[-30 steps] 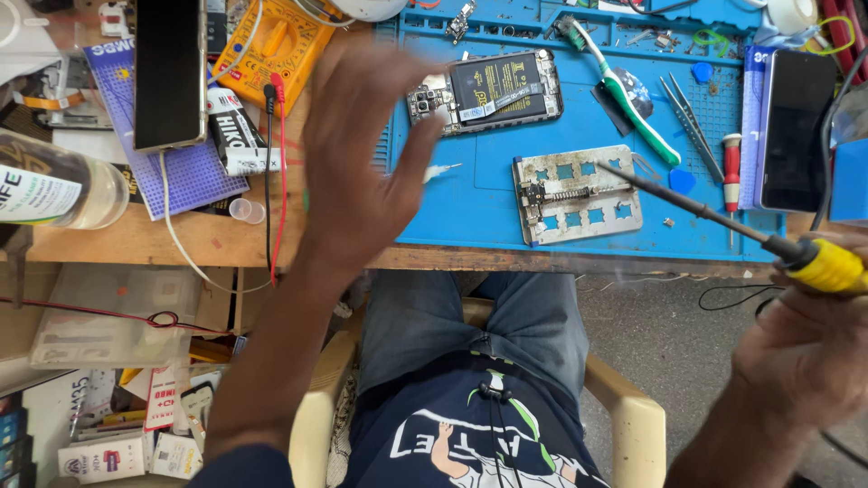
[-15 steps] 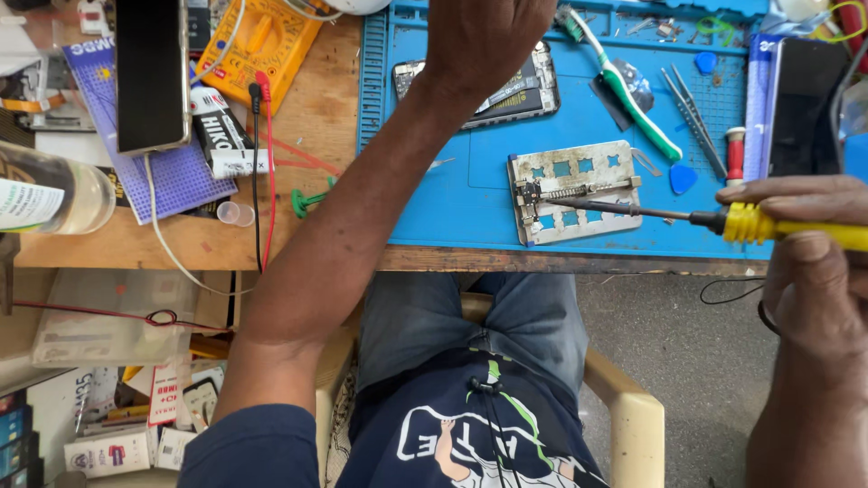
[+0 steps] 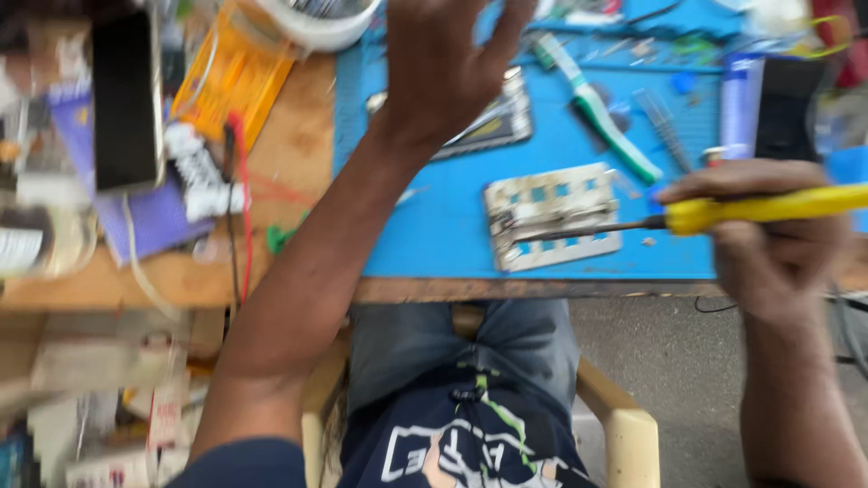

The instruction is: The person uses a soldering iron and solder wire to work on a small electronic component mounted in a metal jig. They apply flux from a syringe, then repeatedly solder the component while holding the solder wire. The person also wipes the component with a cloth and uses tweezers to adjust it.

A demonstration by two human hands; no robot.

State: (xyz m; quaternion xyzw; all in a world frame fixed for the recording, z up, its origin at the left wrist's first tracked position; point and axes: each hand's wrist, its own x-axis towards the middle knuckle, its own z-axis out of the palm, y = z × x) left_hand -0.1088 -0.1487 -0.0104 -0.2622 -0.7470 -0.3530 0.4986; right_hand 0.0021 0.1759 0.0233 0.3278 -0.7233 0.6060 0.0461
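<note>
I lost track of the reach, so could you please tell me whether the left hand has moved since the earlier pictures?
Yes. The left hand has moved away from the body, across the blue mat, onto the opened phone.

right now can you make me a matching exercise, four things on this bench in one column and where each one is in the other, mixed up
Things:
1. yellow-handled soldering iron
2. metal frame plate
3. opened phone
4. green and white toothbrush

Places:
a. partly under the left hand
b. in the grip of the right hand
c. on the blue mat, near its front edge, under the iron's tip
d. lying slantwise on the mat, beyond the plate

Pairs: 1-b, 2-c, 3-a, 4-d
</note>
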